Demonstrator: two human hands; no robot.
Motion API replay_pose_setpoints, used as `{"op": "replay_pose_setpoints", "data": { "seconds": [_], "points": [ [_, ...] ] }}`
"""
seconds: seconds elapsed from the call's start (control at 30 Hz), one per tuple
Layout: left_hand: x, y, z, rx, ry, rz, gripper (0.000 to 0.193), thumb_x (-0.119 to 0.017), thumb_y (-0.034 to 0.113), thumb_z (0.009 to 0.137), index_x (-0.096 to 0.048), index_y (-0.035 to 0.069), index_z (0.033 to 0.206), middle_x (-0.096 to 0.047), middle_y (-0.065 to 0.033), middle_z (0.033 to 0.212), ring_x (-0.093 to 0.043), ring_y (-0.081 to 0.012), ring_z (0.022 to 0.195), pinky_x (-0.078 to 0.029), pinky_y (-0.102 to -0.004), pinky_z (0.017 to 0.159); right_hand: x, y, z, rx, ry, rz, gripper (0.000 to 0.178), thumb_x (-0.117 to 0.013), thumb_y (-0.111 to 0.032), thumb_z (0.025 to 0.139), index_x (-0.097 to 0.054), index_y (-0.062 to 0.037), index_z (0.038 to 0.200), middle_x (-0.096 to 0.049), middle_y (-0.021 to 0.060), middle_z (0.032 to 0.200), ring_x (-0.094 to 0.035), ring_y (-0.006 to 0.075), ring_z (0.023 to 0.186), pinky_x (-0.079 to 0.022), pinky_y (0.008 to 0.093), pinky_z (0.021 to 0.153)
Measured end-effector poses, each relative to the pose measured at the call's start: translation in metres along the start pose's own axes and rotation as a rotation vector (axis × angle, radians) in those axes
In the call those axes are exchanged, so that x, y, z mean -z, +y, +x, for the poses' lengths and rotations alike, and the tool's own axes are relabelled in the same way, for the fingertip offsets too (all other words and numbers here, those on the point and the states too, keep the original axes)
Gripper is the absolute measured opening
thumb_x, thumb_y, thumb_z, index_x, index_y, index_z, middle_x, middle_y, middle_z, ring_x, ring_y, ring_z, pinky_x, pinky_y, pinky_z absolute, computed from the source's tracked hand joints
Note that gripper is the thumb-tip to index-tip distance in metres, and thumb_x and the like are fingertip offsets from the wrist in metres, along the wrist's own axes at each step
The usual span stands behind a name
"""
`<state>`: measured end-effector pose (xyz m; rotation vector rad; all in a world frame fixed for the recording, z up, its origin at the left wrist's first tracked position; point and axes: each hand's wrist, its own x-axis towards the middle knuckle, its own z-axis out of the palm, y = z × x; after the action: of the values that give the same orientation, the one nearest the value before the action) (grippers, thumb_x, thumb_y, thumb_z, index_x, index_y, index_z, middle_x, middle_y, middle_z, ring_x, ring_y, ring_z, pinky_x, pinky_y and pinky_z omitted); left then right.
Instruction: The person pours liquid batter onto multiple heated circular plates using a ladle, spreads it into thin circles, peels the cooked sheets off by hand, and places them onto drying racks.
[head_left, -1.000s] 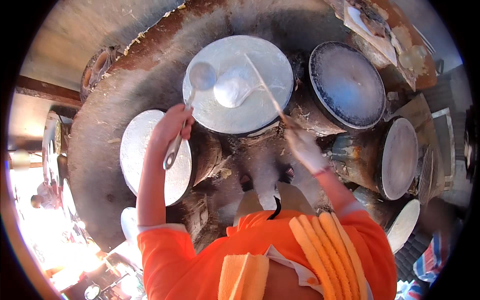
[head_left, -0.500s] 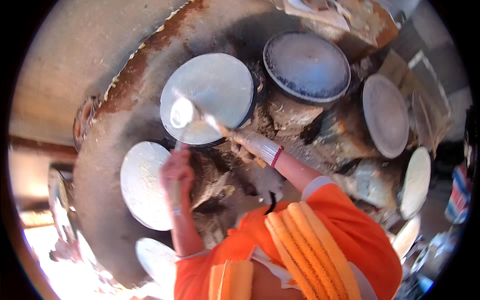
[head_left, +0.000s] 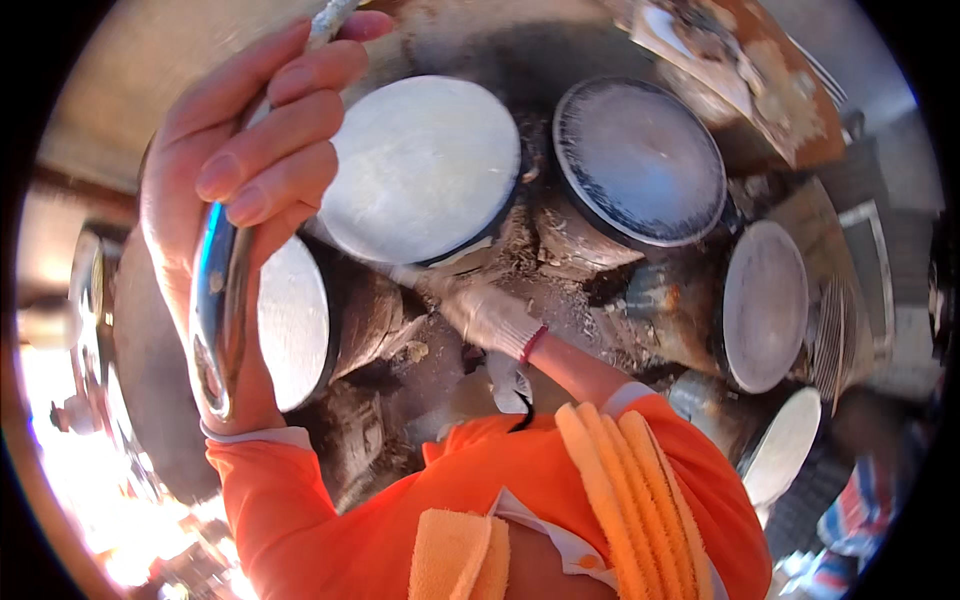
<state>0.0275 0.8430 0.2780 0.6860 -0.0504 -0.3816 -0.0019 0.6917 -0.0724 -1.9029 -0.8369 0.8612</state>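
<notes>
My bare left hand (head_left: 260, 150) is raised high at the left, close to the camera. Its fingers are closed round the metal handle of a ladle (head_left: 220, 310), whose hooked end hangs along my wrist; the ladle's bowl is out of view. Below and to the right, my gloved right hand (head_left: 485, 315) is near the front edge of a round griddle (head_left: 425, 170) coated with a pale layer. Motion smears its fingers, and a faint pale streak extends from them, so I cannot tell what they hold.
A darker, bare-looking griddle (head_left: 640, 160) stands to the right, with another round griddle (head_left: 765, 305) beyond it and a pale-topped one (head_left: 785, 445) lower down. A pale-coated griddle (head_left: 292, 330) is partly behind my left arm. Debris-covered boards (head_left: 735, 75) lie at the far right.
My left hand has risen from beside the middle griddle toward the camera with the ladle. The ladle's bowl has left the view. My right hand has moved slightly left and down.
</notes>
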Motion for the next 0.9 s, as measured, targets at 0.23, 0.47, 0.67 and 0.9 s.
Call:
{"op": "replay_pose_setpoints", "data": {
  "seconds": [0.23,0.47,0.67,0.9],
  "points": [
    [0.006,-0.100,0.094,0.141,-0.114,0.061,0.033,-0.031,0.017,0.097,-0.042,-0.009,0.114,-0.035,0.0011,0.070,-0.031,-0.0023,0.039,-0.030,-0.0190,0.033,0.082,0.134,-0.088,-0.168,0.980,0.204,0.032,-0.040,-0.028,0.095,-0.048,-0.0102,0.121,-0.048,0.0020,0.068,-0.046,0.0102,0.054,-0.039,0.0250,0.043],
    [0.032,-0.280,0.220,0.355,-0.139,-0.219,0.033,-0.036,0.017,0.096,-0.044,-0.007,0.116,-0.040,0.0001,0.069,-0.035,-0.0029,0.041,-0.028,-0.0201,0.036,0.173,0.143,-0.161,-0.214,1.376,1.189,0.024,-0.040,-0.032,0.095,-0.047,-0.0113,0.104,-0.043,-0.0001,0.060,-0.036,0.0083,0.039,-0.032,0.0250,0.033],
    [0.144,-0.340,0.276,-0.370,0.032,2.396,0.052,-0.042,0.012,0.088,-0.025,0.011,0.138,-0.054,-0.0120,0.080,-0.056,-0.0255,0.054,-0.048,-0.0383,0.052,0.172,0.144,-0.156,-0.117,1.392,1.201,0.035,-0.044,-0.032,0.093,-0.044,-0.0163,0.124,-0.043,-0.0008,0.060,-0.037,0.0087,0.039,-0.032,0.0244,0.033],
    [0.113,-0.301,0.312,-0.151,-0.216,2.511,0.059,-0.042,0.005,0.085,-0.023,0.014,0.140,-0.056,-0.0145,0.094,-0.062,-0.0300,0.076,-0.050,-0.0385,0.062,0.186,0.171,-0.138,0.252,1.578,1.215,0.031,-0.043,0.004,0.089,-0.051,-0.0021,0.118,-0.056,0.0042,0.108,-0.052,0.0078,0.092,-0.045,0.0186,0.080]
  ]
}}
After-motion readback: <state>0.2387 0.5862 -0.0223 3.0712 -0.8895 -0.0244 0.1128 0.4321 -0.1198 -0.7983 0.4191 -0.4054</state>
